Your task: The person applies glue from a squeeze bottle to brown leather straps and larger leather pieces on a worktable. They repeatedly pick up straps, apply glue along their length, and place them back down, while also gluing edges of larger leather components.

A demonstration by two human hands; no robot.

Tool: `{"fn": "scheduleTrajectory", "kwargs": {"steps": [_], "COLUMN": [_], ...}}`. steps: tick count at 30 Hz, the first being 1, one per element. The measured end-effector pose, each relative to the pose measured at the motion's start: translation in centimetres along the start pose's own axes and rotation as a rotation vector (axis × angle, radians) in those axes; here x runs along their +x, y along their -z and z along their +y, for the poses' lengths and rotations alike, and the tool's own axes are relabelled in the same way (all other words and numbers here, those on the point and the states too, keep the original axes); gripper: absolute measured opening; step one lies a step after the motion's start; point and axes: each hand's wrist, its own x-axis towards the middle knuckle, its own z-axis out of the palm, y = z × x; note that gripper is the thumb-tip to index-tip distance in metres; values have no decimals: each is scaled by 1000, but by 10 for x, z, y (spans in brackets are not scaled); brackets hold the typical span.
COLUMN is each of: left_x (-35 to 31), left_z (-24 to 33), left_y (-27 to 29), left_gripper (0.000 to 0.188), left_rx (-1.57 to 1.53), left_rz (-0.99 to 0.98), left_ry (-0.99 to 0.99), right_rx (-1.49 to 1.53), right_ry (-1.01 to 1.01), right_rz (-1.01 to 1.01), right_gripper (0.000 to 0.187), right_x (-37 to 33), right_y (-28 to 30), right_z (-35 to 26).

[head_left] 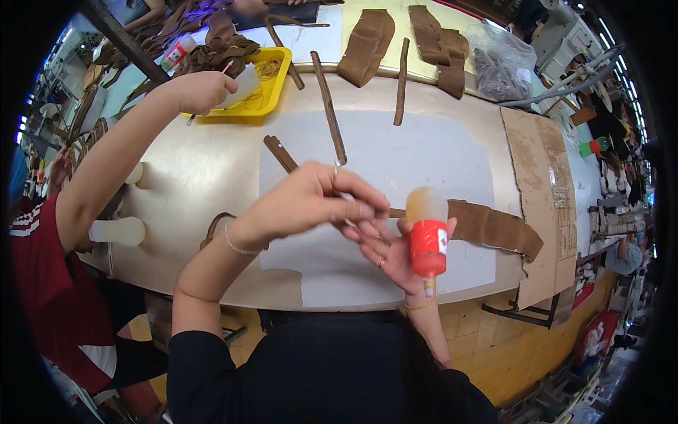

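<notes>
My right hand (pixel 395 258) is closed around a squeeze bottle (pixel 429 244) with a translucent body and a red label, tilted so its nozzle points down toward me. Close beside it, the fingers of my left hand (pixel 318 201) are pinched together at the narrow end of a brown strip (pixel 494 226). That strip runs behind the bottle and widens to the right over the grey sheet (pixel 452 155). Exactly what lies between the left fingertips is partly hidden. A short folded brown strip (pixel 280 153) rests just beyond my left hand.
Long thin brown strips (pixel 328 106) and wide brown pieces (pixel 367 46) lie farther back. At the left, a co-worker's hand (pixel 205 92) holds a thin stick by a yellow tray (pixel 272 92). Cardboard (pixel 544 198) covers the table's right end; a plastic bag (pixel 501 63) sits behind it.
</notes>
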Motion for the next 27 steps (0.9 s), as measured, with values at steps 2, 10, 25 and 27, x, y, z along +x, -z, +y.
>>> {"fn": "scheduleTrajectory", "kwargs": {"steps": [2,10,25,27], "left_x": [-15,-29,59,59], "left_z": [-8,-83,-153,-166], "left_y": [-12,-45,-80,-83], "left_gripper": [19,22,30,30], "left_rx": [-44,-42,-503,-531], "left_rz": [-102,-58,74,63], "left_ry": [51,138,158,198], "right_rx": [-49,-432,-904,-900], "right_ry": [88,253,-105,-134], "right_rz": [12,218,264,307], "right_gripper": [83,79,69,67], "right_x": [8,55,232,241], "right_y": [2,-41,-12,0], "right_z": [-8,-105,-134,-131]}}
